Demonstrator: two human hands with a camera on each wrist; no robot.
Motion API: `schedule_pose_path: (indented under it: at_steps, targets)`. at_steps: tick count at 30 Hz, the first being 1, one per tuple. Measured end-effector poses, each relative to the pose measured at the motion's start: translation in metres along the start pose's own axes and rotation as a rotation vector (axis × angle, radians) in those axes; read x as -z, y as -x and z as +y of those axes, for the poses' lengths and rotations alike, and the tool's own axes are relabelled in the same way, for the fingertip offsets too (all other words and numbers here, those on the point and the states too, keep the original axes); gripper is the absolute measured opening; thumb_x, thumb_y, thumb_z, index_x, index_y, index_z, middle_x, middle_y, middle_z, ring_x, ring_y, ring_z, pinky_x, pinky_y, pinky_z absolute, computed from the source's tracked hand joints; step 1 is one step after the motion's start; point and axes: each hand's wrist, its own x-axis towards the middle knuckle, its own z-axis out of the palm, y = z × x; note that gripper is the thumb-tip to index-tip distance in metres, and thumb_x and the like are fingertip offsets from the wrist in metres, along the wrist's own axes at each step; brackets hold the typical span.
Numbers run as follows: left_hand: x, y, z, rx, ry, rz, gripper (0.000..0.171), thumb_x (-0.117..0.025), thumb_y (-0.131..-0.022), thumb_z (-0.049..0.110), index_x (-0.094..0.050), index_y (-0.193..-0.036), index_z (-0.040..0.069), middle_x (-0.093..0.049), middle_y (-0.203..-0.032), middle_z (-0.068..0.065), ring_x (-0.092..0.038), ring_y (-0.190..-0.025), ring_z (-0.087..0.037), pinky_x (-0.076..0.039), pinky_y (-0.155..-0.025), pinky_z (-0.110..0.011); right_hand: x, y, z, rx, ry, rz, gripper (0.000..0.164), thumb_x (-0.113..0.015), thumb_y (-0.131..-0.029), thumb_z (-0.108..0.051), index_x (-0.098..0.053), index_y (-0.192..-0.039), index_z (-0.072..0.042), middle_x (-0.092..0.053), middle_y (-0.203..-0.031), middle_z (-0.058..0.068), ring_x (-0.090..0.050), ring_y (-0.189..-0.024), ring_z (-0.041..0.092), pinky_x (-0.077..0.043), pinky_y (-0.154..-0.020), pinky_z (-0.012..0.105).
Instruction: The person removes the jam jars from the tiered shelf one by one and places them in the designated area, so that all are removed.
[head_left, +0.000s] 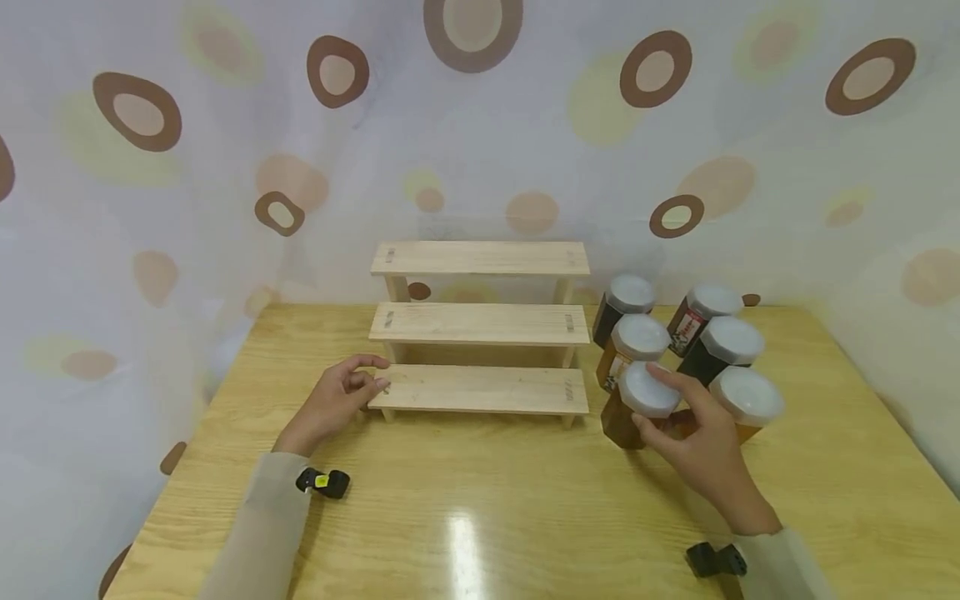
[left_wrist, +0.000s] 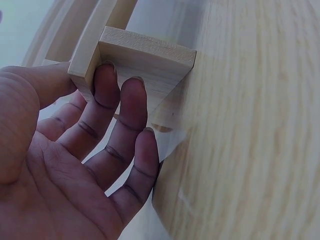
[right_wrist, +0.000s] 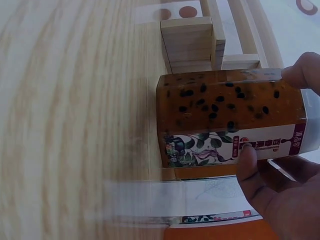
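A three-step wooden rack [head_left: 480, 389] stands at the back middle of the table. My left hand [head_left: 341, 396] grips the left end of its lowest board; in the left wrist view the thumb lies against the board [left_wrist: 82, 67] and the fingers curl in beneath, beside the leg [left_wrist: 150, 50]. To the right, my right hand [head_left: 697, 442] holds a jar [head_left: 648, 392] of amber jam with a white lid, its thumb and fingers around the upper part. Dark seeds and a printed label show on this jar [right_wrist: 225, 105] in the right wrist view.
Several more white-lidded jars stand close behind and beside the held one, among them an amber jar [head_left: 637, 342], a dark jar [head_left: 720, 346] and another amber jar [head_left: 750, 400]. A patterned cloth [head_left: 480, 150] hangs behind the wooden table [head_left: 420, 517].
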Motion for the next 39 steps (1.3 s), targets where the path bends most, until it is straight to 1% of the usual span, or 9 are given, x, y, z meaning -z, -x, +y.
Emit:
schedule_pose_path:
  at_steps: [2,6,12,19,26,30,34,37,39]
  targets:
    - [0.001,0.0,0.002,0.001,-0.002,0.009,0.031,-0.063,-0.106,0.024,-0.058,-0.134,0.01,-0.051,-0.072,-0.003,-0.04,-0.066,-0.013,-0.036,-0.061,-0.027,0.0,-0.002,0.0,0.007,0.003,-0.003,0.072,-0.084,-0.068,0.017,-0.063,-0.135,0.001,-0.065,-0.115,0.013,-0.054,-0.086,0.002,-0.05,-0.065,0.016]
    - [0.002,-0.001,0.004,-0.007,-0.009,0.004,0.033,-0.063,-0.106,0.024,-0.058,-0.134,0.008,-0.051,-0.072,-0.003,-0.04,-0.066,-0.014,-0.037,-0.061,-0.028,0.001,-0.005,0.0,0.016,0.003,-0.003,0.074,-0.085,-0.067,0.018,-0.063,-0.135,0.002,-0.065,-0.115,0.013,-0.054,-0.088,0.002,-0.05,-0.065,0.016]
    - [0.002,0.001,0.003,-0.008,-0.025,0.0,0.034,-0.063,-0.106,0.022,-0.057,-0.134,0.003,-0.05,-0.071,-0.003,-0.04,-0.065,-0.013,-0.038,-0.061,-0.028,0.001,-0.001,0.002,0.016,-0.007,0.001,0.075,-0.085,-0.065,0.017,-0.064,-0.134,0.002,-0.066,-0.115,0.016,-0.055,-0.091,0.0,-0.05,-0.065,0.015]
    - [0.002,0.0,0.005,-0.017,-0.026,0.006,0.033,-0.063,-0.106,0.023,-0.058,-0.133,0.005,-0.05,-0.072,-0.003,-0.041,-0.066,-0.013,-0.038,-0.062,-0.028,0.004,-0.003,-0.001,0.018,0.013,-0.016,0.075,-0.084,-0.067,0.017,-0.063,-0.137,0.001,-0.065,-0.116,0.014,-0.055,-0.089,0.0,-0.052,-0.065,0.017]
    - [0.003,0.001,0.002,-0.012,-0.022,0.006,0.034,-0.063,-0.106,0.024,-0.058,-0.134,0.006,-0.052,-0.072,-0.002,-0.043,-0.067,-0.014,-0.04,-0.063,-0.028,0.003,-0.001,-0.004,-0.012,0.006,-0.041,0.075,-0.084,-0.07,0.017,-0.06,-0.14,0.001,-0.063,-0.121,0.015,-0.054,-0.092,0.0,-0.052,-0.064,0.018]
    - [0.002,0.001,0.002,-0.016,-0.022,0.002,0.033,-0.063,-0.106,0.024,-0.058,-0.134,0.006,-0.054,-0.074,-0.003,-0.044,-0.068,-0.015,-0.04,-0.064,-0.028,0.003,-0.002,-0.007,-0.018,0.016,-0.053,0.076,-0.084,-0.071,0.016,-0.058,-0.141,0.0,-0.062,-0.122,0.016,-0.053,-0.089,0.004,-0.05,-0.063,0.018]
    - [0.002,0.001,0.003,-0.039,-0.074,0.007,0.031,-0.063,-0.106,0.022,-0.059,-0.132,0.006,-0.06,-0.088,-0.008,-0.052,-0.076,-0.02,-0.046,-0.069,-0.032,0.003,-0.006,-0.012,-0.007,0.072,-0.084,0.074,-0.084,-0.074,0.011,-0.056,-0.142,0.0,-0.059,-0.124,0.019,-0.049,-0.085,0.011,-0.044,-0.059,0.019]
    - [0.001,0.002,0.008,-0.068,-0.166,0.009,0.031,-0.063,-0.106,0.023,-0.06,-0.132,0.007,-0.062,-0.109,-0.012,-0.058,-0.094,-0.026,-0.05,-0.08,-0.038,0.004,-0.009,-0.016,-0.005,0.124,-0.108,0.071,-0.084,-0.077,0.007,-0.056,-0.142,0.001,-0.056,-0.128,0.023,-0.045,-0.088,0.015,-0.042,-0.058,0.021]
    - [0.0,0.005,0.013,-0.072,-0.228,0.009,0.033,-0.063,-0.106,0.027,-0.059,-0.133,0.008,-0.061,-0.122,-0.013,-0.058,-0.107,-0.03,-0.05,-0.088,-0.045,0.005,-0.011,-0.018,-0.005,0.155,-0.112,0.069,-0.084,-0.077,0.005,-0.057,-0.14,0.001,-0.054,-0.132,0.026,-0.048,-0.098,0.021,-0.042,-0.061,0.024]
